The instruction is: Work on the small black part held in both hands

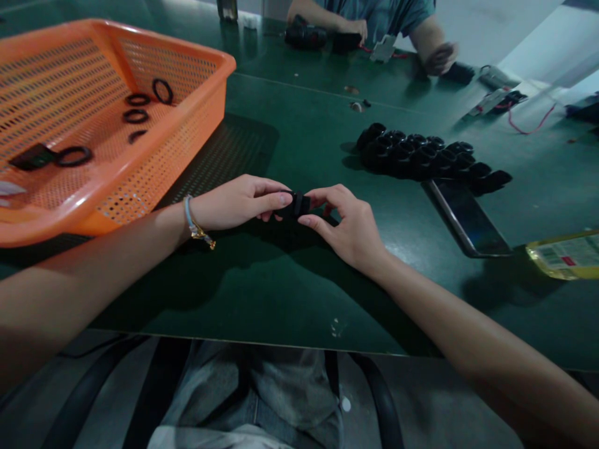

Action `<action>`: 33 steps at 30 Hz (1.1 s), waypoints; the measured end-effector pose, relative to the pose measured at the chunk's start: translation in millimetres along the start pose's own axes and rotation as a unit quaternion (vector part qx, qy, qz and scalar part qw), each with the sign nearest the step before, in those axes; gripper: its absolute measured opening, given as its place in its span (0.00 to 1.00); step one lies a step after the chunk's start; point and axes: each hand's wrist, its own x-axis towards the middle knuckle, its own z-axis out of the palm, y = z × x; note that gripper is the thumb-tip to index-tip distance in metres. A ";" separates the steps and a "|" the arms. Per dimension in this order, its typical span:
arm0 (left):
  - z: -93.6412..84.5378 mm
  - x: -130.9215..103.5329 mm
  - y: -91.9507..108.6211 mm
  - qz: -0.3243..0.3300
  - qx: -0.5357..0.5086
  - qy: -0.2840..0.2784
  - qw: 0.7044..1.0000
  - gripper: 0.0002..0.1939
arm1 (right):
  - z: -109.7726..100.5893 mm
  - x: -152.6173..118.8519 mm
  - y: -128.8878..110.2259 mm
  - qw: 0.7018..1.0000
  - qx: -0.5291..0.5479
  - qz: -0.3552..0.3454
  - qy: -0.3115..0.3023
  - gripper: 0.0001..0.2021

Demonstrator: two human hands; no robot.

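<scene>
A small black part [299, 204] is held between my two hands, just above the green table [281, 280]. My left hand [243, 202], with a bracelet at the wrist, grips its left side between thumb and fingers. From the right, the thumb and index finger of my right hand [349, 224] pinch the other side. Beyond my right hand, a cluster of black round parts [421, 154] sits in rows. An orange basket [187, 146] at the left holds several black rings [135, 116] and a dark block [34, 157].
A phone [468, 218] lies right of my right hand, touching or close to the black cluster. At the right edge is a yellow package [568, 255]. Across the table, a person [379, 19] has both hands near devices with red wires. The table's front edge runs below my forearms.
</scene>
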 end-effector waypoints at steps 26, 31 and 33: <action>0.2 0.2 0.5 -0.014 0.024 0.007 1.000 0.20 | 0.8 -0.1 1.8 1.000 0.000 0.006 -0.008 0.09; -0.3 0.0 0.2 -0.003 0.016 0.003 1.000 0.19 | -0.9 -1.4 -1.0 1.000 0.001 -0.008 -0.007 0.12; -0.2 -0.2 0.0 -0.001 0.017 0.002 1.000 0.19 | -1.4 -1.6 -1.7 1.000 -0.005 -0.009 -0.010 0.12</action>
